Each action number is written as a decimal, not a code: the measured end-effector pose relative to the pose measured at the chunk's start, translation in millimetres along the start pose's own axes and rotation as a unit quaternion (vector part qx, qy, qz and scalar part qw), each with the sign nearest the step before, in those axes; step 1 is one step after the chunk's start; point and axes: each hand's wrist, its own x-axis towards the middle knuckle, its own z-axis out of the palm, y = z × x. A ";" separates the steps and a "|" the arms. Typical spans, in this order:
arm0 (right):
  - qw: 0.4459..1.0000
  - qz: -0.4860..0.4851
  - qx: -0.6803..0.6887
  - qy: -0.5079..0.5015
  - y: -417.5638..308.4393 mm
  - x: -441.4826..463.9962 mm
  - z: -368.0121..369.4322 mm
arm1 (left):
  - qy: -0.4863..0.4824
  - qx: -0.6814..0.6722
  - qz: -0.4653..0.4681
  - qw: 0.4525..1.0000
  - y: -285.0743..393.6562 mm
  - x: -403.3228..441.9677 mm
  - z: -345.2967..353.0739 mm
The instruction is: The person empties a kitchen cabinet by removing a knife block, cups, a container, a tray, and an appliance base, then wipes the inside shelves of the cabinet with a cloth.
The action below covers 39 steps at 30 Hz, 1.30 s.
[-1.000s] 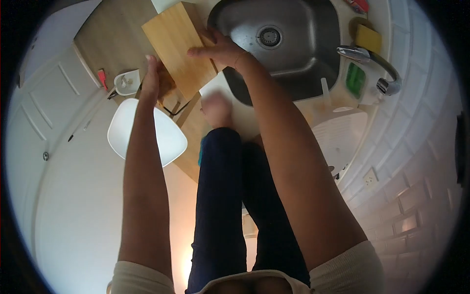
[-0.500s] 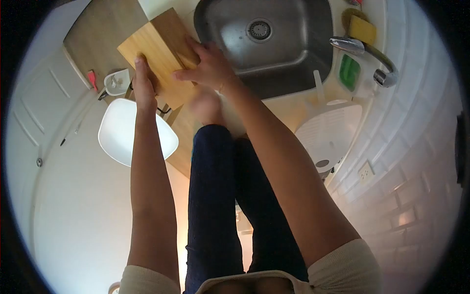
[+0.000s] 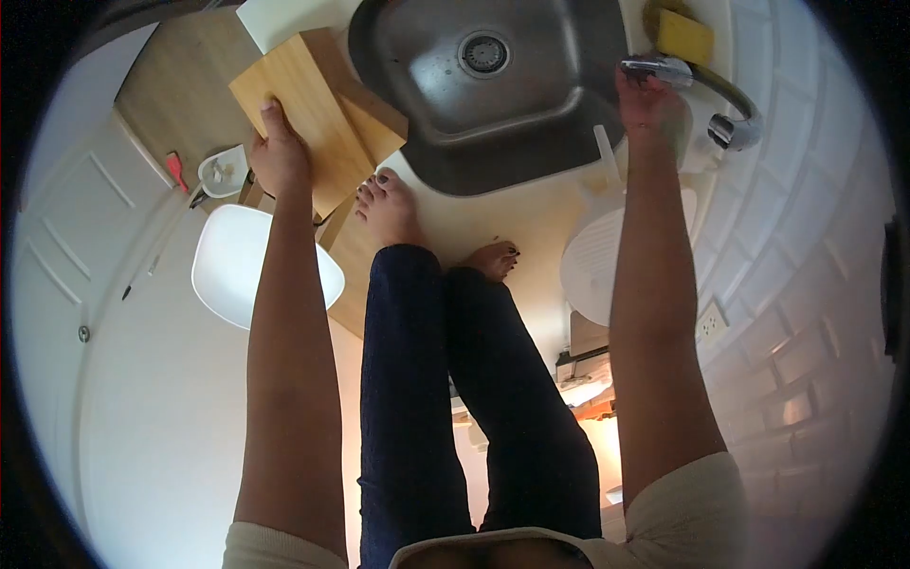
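Observation:
My left hand (image 3: 282, 156) grips the left edge of a light wooden box or drawer-like piece (image 3: 308, 114), its thumb lying on the broad face. The wooden piece is tilted beside the left rim of the metal sink (image 3: 493, 114). At the right of the sink, my right hand (image 3: 647, 102) is at the chrome faucet (image 3: 664, 71), with its fingers around or under the spout end. The fingertips there are partly hidden by the metal. My bare feet, one of them by the wooden piece (image 3: 387, 204), rest on the counter (image 3: 455, 213).
A yellow sponge (image 3: 685, 38) lies behind the faucet. A white ribbed rack or board (image 3: 590, 266) is right of my feet. On the left are a white chair (image 3: 232, 266), a small white tray (image 3: 224, 173) and a red-handled object (image 3: 176, 171). A wall outlet (image 3: 710, 322) is at right.
My right hand has left the wooden piece and moved right to the faucet. My left hand has shifted onto the wooden piece, which has moved left and turned. The view has shifted.

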 end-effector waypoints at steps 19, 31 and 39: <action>0.749 0.409 -0.426 -0.301 164.6 -56.0 63.2 | 0.036 -0.008 -0.008 0.999 -0.8 -0.7 2.6; 0.958 0.146 -0.232 0.080 115.0 -33.2 -22.7 | 0.045 0.000 -0.008 0.999 7.6 -6.7 1.5; 0.967 0.105 -0.231 -0.006 41.6 14.3 -20.8 | 0.024 -0.007 0.011 1.000 -11.3 9.4 3.9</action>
